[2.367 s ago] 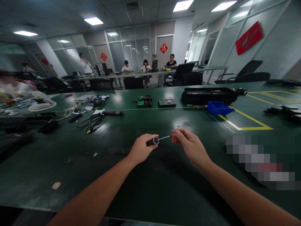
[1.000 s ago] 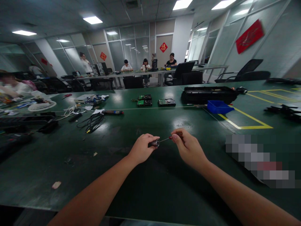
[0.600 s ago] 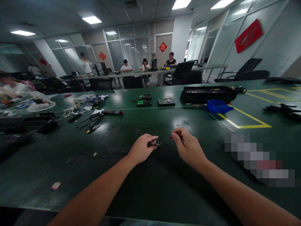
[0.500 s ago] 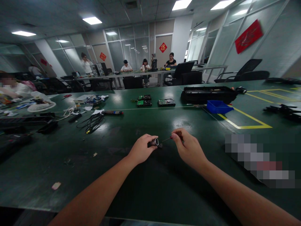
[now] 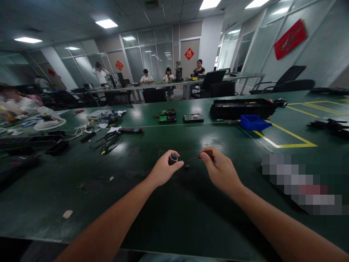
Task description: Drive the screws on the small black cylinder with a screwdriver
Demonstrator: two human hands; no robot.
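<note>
My left hand (image 5: 164,169) is closed round a small dark cylinder (image 5: 172,159) with a pale metal rim, its round end tilted up toward me. In my right hand (image 5: 220,168) is a screwdriver (image 5: 198,157), its red-brown handle mostly hidden by the fingers. The thin shaft points left and slightly down toward a small dark round part (image 5: 187,166) on the green table (image 5: 174,218). Between that part and the shaft's tip I cannot tell whether there is contact. The cylinder is held just left of the small part.
Hard drives (image 5: 193,118) lie ahead, with a blue bin (image 5: 254,123) and a long black casing (image 5: 242,108) to their right. Black cable (image 5: 106,141) and a pen-like tool (image 5: 132,130) lie left. A blurred-out item (image 5: 300,185) sits right. Several people are at the tables beyond.
My left hand has drawn the cylinder left and up, away from the small round part, and turned its rim more upward. My right hand stays nearly in place with the screwdriver.
</note>
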